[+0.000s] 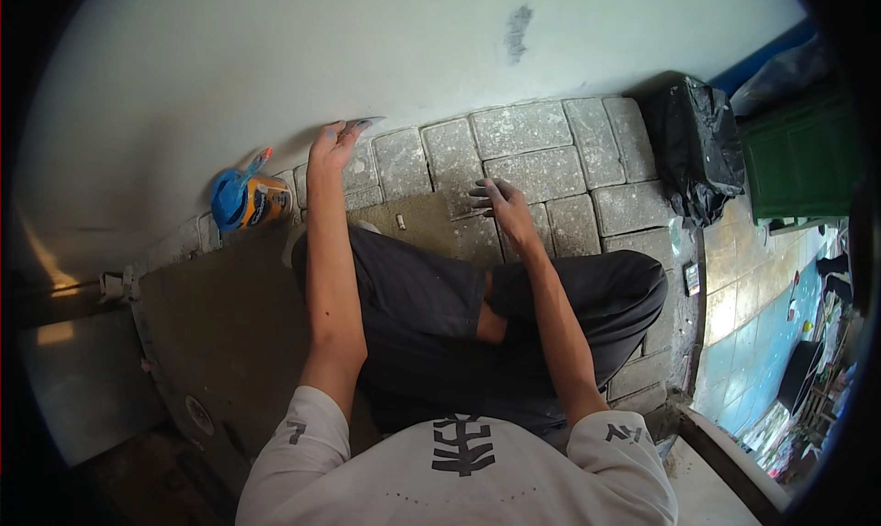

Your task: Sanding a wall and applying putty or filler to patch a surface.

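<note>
My left hand (337,147) is at the foot of the white wall (367,49), its fingers closed round a thin grey flat piece (372,121) whose pointed end lies along the wall. Its exact kind does not show. Over the paving bricks (537,173) hangs my right hand (501,202), fingers apart and holding nothing, with grey smears on the fingertips. To the left of my left hand stands a blue and orange can (250,202). On top of the can rests a light blue tool with a red end (258,162).
A dark grey smudge (518,34) marks the wall. At right stand a black plastic-wrapped bundle (695,150) and a green bin (800,154). A small pale stub (400,221) lies on the brown mat (220,296). A small box (691,278) lies right of my knee.
</note>
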`<state>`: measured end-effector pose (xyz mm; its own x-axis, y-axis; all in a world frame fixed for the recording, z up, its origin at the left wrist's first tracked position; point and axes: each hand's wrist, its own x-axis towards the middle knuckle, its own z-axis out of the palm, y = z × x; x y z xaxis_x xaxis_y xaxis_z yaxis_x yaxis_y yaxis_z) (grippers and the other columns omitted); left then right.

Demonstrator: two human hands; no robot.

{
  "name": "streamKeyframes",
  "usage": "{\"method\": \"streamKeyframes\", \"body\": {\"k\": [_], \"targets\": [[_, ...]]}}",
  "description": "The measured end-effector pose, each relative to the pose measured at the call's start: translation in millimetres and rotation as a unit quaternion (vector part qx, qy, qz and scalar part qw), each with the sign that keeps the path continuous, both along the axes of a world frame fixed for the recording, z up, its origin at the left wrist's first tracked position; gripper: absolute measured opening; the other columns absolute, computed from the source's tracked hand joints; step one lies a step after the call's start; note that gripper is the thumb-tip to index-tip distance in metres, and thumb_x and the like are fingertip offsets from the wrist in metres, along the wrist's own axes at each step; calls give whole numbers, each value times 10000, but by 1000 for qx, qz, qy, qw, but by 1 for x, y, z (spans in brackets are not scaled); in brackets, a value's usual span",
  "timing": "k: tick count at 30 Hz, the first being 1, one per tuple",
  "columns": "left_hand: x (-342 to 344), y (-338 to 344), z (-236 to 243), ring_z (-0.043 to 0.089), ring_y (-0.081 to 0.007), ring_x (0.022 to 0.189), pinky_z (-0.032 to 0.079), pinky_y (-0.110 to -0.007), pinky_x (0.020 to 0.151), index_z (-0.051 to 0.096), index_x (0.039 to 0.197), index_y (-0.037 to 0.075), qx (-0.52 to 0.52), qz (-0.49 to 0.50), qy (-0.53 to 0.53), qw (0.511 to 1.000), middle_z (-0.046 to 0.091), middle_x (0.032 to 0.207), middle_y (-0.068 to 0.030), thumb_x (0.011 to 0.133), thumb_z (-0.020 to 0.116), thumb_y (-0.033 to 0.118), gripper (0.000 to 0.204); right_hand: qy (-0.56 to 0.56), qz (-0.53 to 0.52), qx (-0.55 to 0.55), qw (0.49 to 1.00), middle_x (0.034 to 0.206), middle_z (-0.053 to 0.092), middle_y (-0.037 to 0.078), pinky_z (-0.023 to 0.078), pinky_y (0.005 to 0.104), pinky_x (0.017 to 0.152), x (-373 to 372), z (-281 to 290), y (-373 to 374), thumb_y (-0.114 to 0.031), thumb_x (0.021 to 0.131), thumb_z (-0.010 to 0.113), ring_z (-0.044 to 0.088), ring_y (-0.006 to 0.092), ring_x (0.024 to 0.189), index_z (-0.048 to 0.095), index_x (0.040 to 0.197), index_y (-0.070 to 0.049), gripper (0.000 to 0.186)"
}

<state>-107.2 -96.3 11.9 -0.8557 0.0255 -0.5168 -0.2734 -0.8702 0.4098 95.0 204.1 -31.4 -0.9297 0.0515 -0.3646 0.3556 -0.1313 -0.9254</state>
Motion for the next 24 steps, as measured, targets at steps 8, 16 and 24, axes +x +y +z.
{"method": "streamKeyframes", "body": {"k": [8, 16, 24], "targets": [[1, -6, 15, 422, -451, 1278, 374, -632, 1105, 356, 1237, -137, -2, -17, -51, 999, 444, 1295, -272, 1004, 348, -34, 255, -6, 3, 28, 1000, 1092, 702, 129, 500, 314, 764, 4, -2, 2, -319, 1035, 476, 668, 182, 906, 578, 1237, 46, 429], [6, -13, 5, 507, -411, 1204, 394, -609, 1109, 349, 1213, -141, -16, -12, 10, 1000, 425, 1295, -268, 1008, 374, -29, 235, -15, -10, 7, 1000, 1091, 702, 124, 498, 309, 768, 6, 7, -9, -326, 1032, 483, 662, 170, 895, 583, 1222, 39, 424], [6, 2, 7, 493, -411, 1231, 395, -593, 1113, 389, 1159, -128, -53, -20, -10, 998, 474, 1244, -261, 1002, 384, -35, 183, -2, 6, 19, 1000, 1084, 702, 131, 499, 317, 788, 4, 8, -7, -335, 1029, 489, 665, 176, 899, 589, 1213, 52, 440]]}}
